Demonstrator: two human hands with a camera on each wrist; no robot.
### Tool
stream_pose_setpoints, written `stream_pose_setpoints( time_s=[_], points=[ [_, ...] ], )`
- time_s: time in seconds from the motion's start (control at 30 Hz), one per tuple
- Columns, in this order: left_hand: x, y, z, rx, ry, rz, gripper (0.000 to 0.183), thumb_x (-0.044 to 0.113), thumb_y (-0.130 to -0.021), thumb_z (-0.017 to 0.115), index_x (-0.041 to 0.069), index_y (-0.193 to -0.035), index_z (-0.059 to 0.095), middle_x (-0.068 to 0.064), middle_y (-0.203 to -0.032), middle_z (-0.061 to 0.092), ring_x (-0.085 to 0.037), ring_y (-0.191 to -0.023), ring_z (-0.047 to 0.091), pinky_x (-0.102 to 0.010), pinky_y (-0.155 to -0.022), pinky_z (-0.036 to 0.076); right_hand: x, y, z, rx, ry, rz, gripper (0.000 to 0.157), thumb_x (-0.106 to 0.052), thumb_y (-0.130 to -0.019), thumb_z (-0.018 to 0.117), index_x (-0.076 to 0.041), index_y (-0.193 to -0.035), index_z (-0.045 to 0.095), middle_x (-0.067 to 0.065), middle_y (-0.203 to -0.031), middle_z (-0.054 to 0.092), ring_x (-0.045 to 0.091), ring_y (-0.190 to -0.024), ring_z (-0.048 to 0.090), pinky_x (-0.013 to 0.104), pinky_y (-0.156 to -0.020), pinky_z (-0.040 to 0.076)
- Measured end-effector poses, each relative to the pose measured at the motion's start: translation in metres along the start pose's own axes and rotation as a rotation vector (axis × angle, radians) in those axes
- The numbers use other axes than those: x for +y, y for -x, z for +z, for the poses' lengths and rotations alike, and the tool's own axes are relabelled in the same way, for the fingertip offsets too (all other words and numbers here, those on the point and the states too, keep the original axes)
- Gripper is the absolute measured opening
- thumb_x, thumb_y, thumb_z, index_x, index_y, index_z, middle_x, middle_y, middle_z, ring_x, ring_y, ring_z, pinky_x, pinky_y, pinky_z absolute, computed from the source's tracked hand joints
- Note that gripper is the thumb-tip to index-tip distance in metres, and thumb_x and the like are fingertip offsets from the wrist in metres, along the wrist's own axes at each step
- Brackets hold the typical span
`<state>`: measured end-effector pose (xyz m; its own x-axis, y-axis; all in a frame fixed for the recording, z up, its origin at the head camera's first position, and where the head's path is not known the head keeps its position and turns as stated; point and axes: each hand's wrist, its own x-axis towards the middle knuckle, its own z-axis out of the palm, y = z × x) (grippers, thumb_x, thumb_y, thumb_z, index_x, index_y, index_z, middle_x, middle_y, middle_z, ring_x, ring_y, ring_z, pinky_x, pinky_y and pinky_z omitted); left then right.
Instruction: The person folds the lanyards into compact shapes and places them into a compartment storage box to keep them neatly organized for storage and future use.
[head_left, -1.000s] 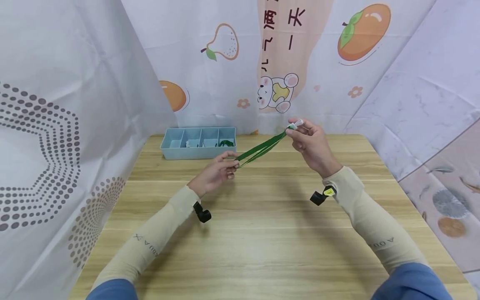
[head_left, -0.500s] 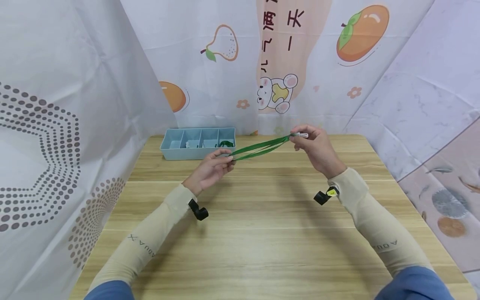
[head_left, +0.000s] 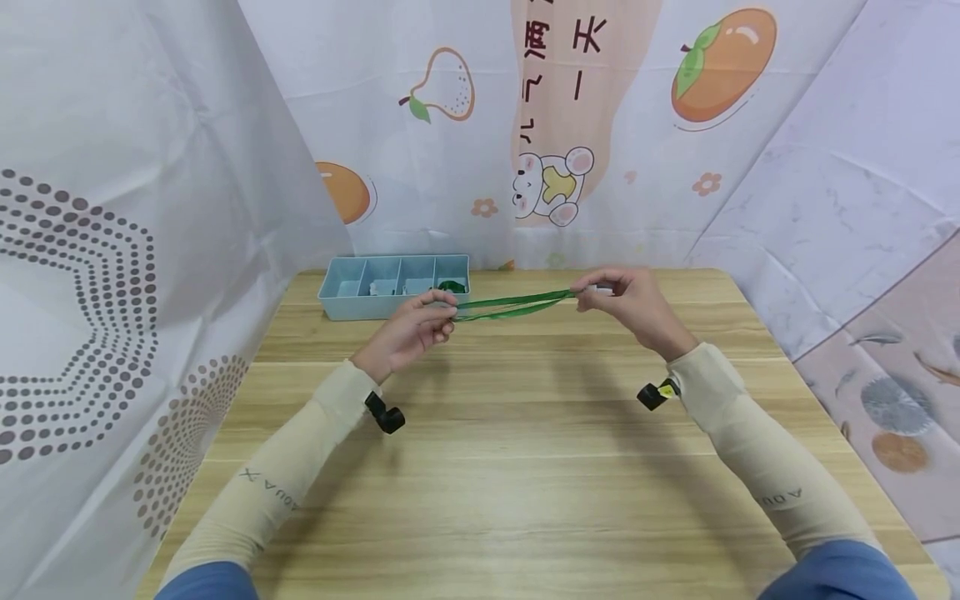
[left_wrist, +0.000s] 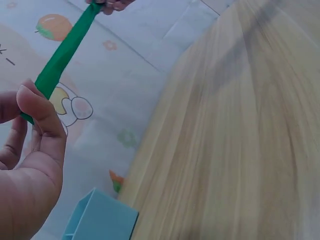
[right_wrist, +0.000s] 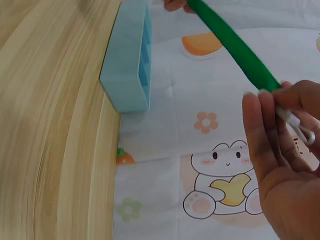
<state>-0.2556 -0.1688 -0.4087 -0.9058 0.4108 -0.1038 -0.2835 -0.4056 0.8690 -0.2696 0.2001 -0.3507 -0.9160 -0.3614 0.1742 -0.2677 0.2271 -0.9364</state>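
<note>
A green lanyard (head_left: 517, 306) is stretched nearly level above the table, its strands lying in a narrow loop between the two hands. My left hand (head_left: 408, 335) pinches its left end between thumb and fingers; in the left wrist view the green strap (left_wrist: 65, 57) rises from that pinch. At the other end my right hand (head_left: 636, 307) pinches the strap just beside a white plastic clip. In the right wrist view the clip (right_wrist: 295, 125) sticks out past the thumb, over the palm side of the fingers.
Behind the left hand stands a light blue box (head_left: 393, 307) with several compartments in a row. Small white pieces lie in its middle compartments, and a green bundle (head_left: 452, 287) fills part of the right one. Printed cloth (head_left: 450, 167) hangs behind the wooden table (head_left: 480, 467).
The lanyard has gone from slanting to nearly level. My right hand has come down and slightly right, while my left hand has moved left and a little up.
</note>
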Motion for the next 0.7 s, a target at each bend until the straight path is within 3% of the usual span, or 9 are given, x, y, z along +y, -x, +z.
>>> stream_pose_setpoints(
  time_s=[0.37, 0.57, 0.7],
  points=[
    [0.014, 0.004, -0.003, 0.064, -0.063, -0.047, 0.010, 0.001, -0.105, 0.057, 0.002, -0.114, 0.061, -0.010, -0.095, 0.064, -0.016, -0.073, 0.059, -0.026, -0.065, 0.049, 0.011, 0.007, 0.001, -0.110, 0.066, -0.020, 0.019, -0.018, -0.095, 0.077, -0.001, -0.105, 0.075, 0.017, -0.095, 0.076, 0.028, -0.086, 0.076, 0.032, -0.087, 0.058],
    [0.017, 0.005, -0.001, 0.121, -0.280, -0.076, 0.026, 0.001, -0.099, 0.068, -0.008, -0.122, 0.062, -0.011, -0.102, 0.069, -0.018, -0.084, 0.066, -0.026, -0.073, 0.055, 0.016, 0.009, 0.005, -0.095, 0.216, -0.102, 0.021, -0.010, -0.093, 0.079, -0.007, -0.114, 0.076, 0.012, -0.103, 0.075, 0.021, -0.086, 0.074, 0.031, -0.077, 0.060],
    [0.016, 0.005, 0.003, 0.132, -0.427, -0.077, 0.021, 0.000, -0.101, 0.064, -0.010, -0.119, 0.065, -0.024, -0.115, 0.068, -0.024, -0.091, 0.073, -0.038, -0.086, 0.059, 0.018, 0.010, 0.007, -0.088, 0.370, -0.166, 0.017, -0.013, -0.092, 0.080, -0.014, -0.110, 0.080, 0.003, -0.101, 0.075, 0.015, -0.083, 0.073, 0.027, -0.072, 0.059]
  ],
)
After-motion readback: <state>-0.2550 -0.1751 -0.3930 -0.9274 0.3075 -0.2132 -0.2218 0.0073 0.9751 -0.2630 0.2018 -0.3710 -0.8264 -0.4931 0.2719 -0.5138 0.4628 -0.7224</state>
